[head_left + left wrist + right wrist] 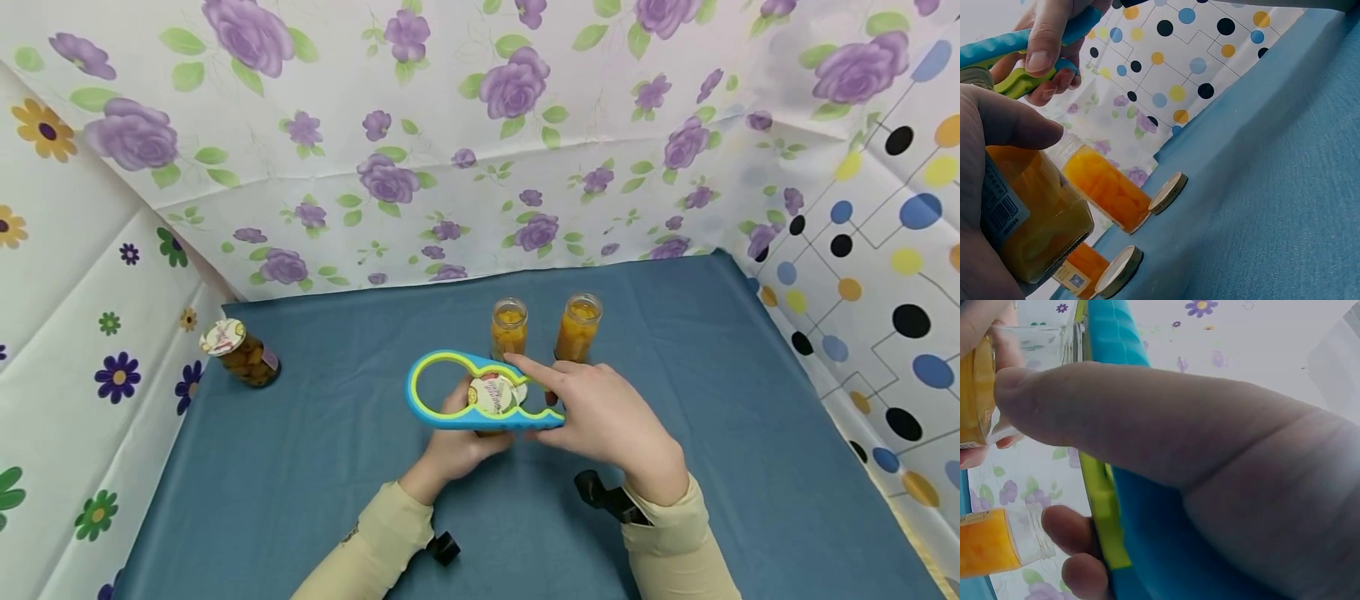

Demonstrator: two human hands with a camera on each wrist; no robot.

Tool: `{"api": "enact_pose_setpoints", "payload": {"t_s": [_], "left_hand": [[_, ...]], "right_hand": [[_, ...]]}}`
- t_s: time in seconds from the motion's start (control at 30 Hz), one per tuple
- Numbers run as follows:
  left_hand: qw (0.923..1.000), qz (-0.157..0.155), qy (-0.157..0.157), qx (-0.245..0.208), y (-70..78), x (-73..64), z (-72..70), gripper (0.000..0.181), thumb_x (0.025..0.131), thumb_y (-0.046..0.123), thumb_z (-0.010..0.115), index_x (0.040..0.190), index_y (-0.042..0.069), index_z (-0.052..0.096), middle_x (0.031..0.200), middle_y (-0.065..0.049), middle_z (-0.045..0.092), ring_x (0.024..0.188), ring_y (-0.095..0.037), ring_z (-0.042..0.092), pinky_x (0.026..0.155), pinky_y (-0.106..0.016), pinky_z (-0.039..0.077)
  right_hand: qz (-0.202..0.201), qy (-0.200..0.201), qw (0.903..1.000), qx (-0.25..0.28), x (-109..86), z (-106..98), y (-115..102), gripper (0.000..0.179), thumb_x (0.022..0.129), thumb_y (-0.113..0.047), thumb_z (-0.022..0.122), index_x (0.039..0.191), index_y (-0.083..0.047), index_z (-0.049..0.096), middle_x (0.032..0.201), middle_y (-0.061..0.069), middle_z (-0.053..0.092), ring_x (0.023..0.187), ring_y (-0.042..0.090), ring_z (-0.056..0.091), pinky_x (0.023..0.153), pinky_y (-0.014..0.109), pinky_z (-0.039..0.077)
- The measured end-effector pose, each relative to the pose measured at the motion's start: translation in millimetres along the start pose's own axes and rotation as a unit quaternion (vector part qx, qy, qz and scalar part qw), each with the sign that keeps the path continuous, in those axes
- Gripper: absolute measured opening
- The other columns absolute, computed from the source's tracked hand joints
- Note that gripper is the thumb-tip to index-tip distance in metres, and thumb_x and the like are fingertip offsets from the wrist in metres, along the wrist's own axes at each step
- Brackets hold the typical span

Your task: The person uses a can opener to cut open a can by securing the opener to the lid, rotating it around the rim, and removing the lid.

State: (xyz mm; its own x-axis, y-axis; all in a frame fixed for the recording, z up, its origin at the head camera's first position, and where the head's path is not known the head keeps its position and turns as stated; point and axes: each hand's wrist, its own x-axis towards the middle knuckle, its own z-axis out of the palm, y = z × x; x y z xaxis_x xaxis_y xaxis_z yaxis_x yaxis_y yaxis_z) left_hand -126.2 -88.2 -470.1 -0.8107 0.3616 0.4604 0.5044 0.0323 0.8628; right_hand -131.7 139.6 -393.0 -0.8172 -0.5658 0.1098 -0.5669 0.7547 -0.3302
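My left hand point(453, 450) grips a glass jar of yellow fruit pieces point(1044, 215), with a barcode label on its side in the left wrist view. The jar's patterned lid point(495, 393) shows through the opening of a blue and lime-green jar opener point(465, 422). My right hand point(607, 408) holds the opener at its right end, the index finger stretched along the top edge. In the right wrist view, the thumb point(1116, 419) reaches across the opener to the jar. Whether the opener's scalloped edges bite on the lid cannot be told.
Two lidless jars of orange fruit, a left one point(509, 329) and a right one point(578, 329), stand just beyond the hands. Two loose lids, one nearer point(1121, 272) and one farther point(1169, 192), lie by them. A lidded jar with dark contents point(251, 362) stands far left.
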Motion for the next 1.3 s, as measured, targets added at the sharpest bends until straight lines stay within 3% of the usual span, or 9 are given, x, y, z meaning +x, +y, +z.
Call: {"api": "enact_pose_setpoints", "payload": {"t_s": [0.3,0.53,0.67,1.0,1.3], "left_hand": [[0.9999,-0.003,-0.012,-0.002,0.1,-0.5,-2.4,0.075,0.074,-0.018,0.08,0.142,-0.013,0.046,0.13,-0.028,0.063,0.118,-0.027,0.065,0.103,-0.039,0.054],[0.9995,0.005,-0.027,-0.014,-32.3,-5.8,-1.0,0.081,0.076,-0.015,0.082,0.148,-0.006,0.045,0.134,-0.024,0.062,0.121,-0.027,0.063,0.105,-0.04,0.053],[0.9992,0.004,-0.037,-0.012,-38.6,-6.8,-2.6,0.08,0.077,-0.01,0.082,0.148,-0.002,0.046,0.135,-0.02,0.063,0.121,-0.027,0.063,0.105,-0.041,0.053],[0.9976,-0.002,-0.064,-0.026,-43.3,-7.8,-5.5,0.078,0.076,-0.011,0.08,0.148,-0.002,0.048,0.134,-0.018,0.064,0.118,-0.026,0.064,0.103,-0.042,0.053],[0.9922,-0.049,-0.114,-0.009,-34.4,-6.0,-17.2,0.077,0.077,-0.002,0.084,0.146,-0.004,0.051,0.135,-0.018,0.065,0.119,-0.025,0.064,0.104,-0.04,0.052]], "right_hand": [[-0.003,0.002,1.0,-0.004,0.3,-1.5,0.0,0.099,0.075,-0.035,0.1,0.161,-0.034,0.051,0.077,-0.016,0.053,0.063,0.003,0.047,0.055,0.028,0.043],[0.001,-0.008,0.9999,-0.006,0.4,-4.8,0.8,0.099,0.076,-0.039,0.099,0.161,-0.038,0.049,0.078,-0.017,0.053,0.063,0.003,0.048,0.055,0.028,0.043],[0.002,-0.014,0.9999,-0.002,0.2,-5.6,1.5,0.099,0.076,-0.04,0.099,0.161,-0.039,0.048,0.078,-0.017,0.054,0.064,0.003,0.048,0.054,0.028,0.043],[0.006,-0.022,0.9997,0.006,-2.4,-5.4,2.2,0.098,0.077,-0.04,0.099,0.161,-0.041,0.049,0.08,-0.018,0.055,0.065,0.002,0.05,0.055,0.028,0.044],[-0.022,-0.008,0.9997,-0.003,-5.1,-7.5,2.9,0.099,0.076,-0.041,0.099,0.16,-0.044,0.048,0.081,-0.021,0.054,0.064,0.0,0.047,0.056,0.027,0.043]]}}
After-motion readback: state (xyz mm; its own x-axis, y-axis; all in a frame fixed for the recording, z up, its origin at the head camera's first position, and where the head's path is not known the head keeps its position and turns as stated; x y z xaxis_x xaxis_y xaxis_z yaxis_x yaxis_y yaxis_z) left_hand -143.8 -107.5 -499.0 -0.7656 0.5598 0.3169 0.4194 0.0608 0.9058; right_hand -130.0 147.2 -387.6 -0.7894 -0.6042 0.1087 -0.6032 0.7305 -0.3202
